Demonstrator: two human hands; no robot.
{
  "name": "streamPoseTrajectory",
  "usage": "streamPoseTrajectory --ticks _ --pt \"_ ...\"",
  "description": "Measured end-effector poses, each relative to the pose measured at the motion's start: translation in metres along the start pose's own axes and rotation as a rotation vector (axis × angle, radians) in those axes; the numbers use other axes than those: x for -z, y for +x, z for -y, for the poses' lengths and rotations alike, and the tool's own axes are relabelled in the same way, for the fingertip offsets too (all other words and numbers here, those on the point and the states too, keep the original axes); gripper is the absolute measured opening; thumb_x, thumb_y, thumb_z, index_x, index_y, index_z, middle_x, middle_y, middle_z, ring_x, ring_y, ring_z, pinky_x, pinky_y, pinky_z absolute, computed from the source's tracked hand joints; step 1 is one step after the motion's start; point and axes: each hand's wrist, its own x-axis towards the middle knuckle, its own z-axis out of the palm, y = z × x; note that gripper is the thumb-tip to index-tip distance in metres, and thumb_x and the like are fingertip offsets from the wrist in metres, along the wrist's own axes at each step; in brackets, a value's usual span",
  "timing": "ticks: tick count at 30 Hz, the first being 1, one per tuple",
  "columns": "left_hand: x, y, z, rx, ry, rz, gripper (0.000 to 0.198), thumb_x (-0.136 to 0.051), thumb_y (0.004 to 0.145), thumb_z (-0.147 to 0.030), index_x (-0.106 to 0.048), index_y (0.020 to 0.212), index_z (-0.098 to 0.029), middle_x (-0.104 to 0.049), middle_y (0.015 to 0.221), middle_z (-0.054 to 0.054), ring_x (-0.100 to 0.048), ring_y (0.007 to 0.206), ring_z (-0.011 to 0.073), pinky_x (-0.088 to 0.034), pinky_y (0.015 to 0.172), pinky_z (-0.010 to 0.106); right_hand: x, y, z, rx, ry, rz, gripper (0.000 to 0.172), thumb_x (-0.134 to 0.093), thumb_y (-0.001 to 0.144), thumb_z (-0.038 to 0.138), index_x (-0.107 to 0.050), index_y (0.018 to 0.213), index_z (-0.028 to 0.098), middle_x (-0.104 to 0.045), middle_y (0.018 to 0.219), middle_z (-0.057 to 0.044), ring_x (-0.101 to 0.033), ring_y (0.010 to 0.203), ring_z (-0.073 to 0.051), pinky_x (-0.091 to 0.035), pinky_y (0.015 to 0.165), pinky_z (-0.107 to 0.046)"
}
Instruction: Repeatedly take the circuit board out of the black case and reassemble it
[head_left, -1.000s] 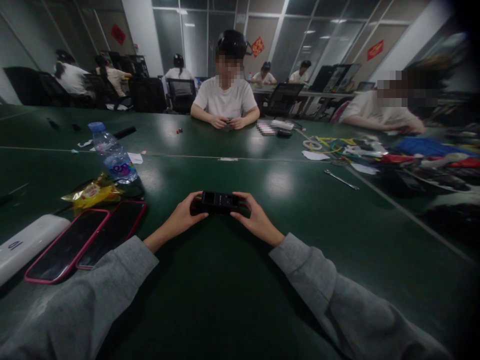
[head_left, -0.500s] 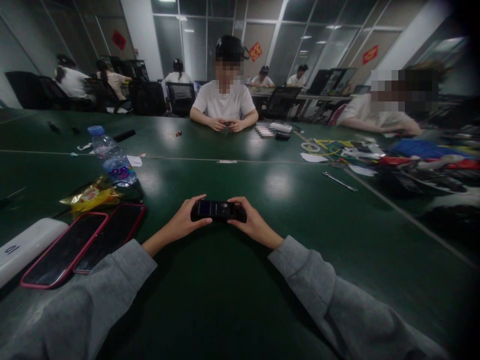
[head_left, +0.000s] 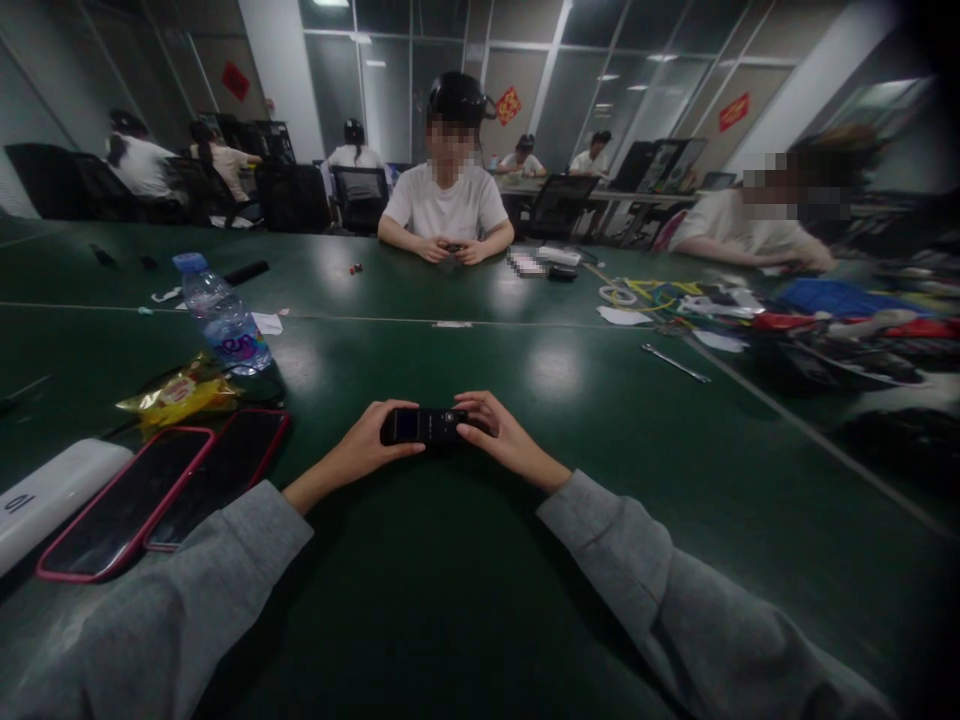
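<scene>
Over the green table [head_left: 420, 600] I hold a small black handheld device [head_left: 429, 426] sideways, its dark screen on the left and its buttons on the right, face turned up toward me. My left hand [head_left: 369, 432] is closed around the screen end, thumb along the lower edge and fingers over the top. At the other end, my right hand [head_left: 495, 435] grips the device with its thumb by the button area and its fingers bent over the upper edge. The right hand covers that end of the device.
Two red-edged phones [head_left: 127, 505] [head_left: 225, 470], a white power bank [head_left: 56, 500], a yellow packet [head_left: 184, 392] and a water bottle [head_left: 225, 315] are on the left. A wrench [head_left: 675, 362] and tangled cables [head_left: 660, 295] lie right. A person [head_left: 446, 205] sits opposite.
My right thumb and fingers have shifted on the device's right end; the dark part visible there before is now mostly covered. My left hand keeps its grip. The view has moved slightly.
</scene>
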Motion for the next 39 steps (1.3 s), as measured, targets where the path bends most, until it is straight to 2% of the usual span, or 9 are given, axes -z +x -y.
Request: streamPoseTrajectory --ticks 12,24,39 --pt "0.000 0.000 0.000 -0.006 -0.002 0.000 0.058 -0.072 0.074 -0.045 -0.051 0.125 -0.028 -0.055 0.126 0.008 -0.052 0.117 0.0275 -0.043 0.100 0.050 -0.002 0.002 0.008 -0.087 0.052 0.000 0.041 -0.070 0.080 0.032 -0.053 0.117 0.024 -0.059 0.118 -0.007 -0.057 0.117 -0.023 -0.046 0.103 -0.050" --pt "0.004 -0.003 -0.007 0.001 0.032 0.092 0.069 -0.071 0.073 -0.049 -0.045 0.134 -0.030 -0.050 0.136 0.009 -0.050 0.121 0.0307 -0.044 0.097 0.052 0.000 0.001 0.009 -0.127 0.082 -0.022 0.042 -0.076 0.073 0.026 -0.054 0.109 0.024 -0.060 0.114 -0.004 -0.060 0.108 -0.021 -0.045 0.101 -0.048" --pt "0.002 -0.003 -0.007 -0.006 0.039 0.076 0.068 -0.070 0.075 -0.052 -0.044 0.134 -0.030 -0.051 0.134 0.009 -0.051 0.119 0.0290 -0.042 0.099 0.052 0.000 0.002 0.001 -0.135 0.126 -0.049 0.041 -0.078 0.071 0.026 -0.053 0.104 0.024 -0.060 0.110 -0.003 -0.060 0.108 -0.021 -0.043 0.101 -0.045"
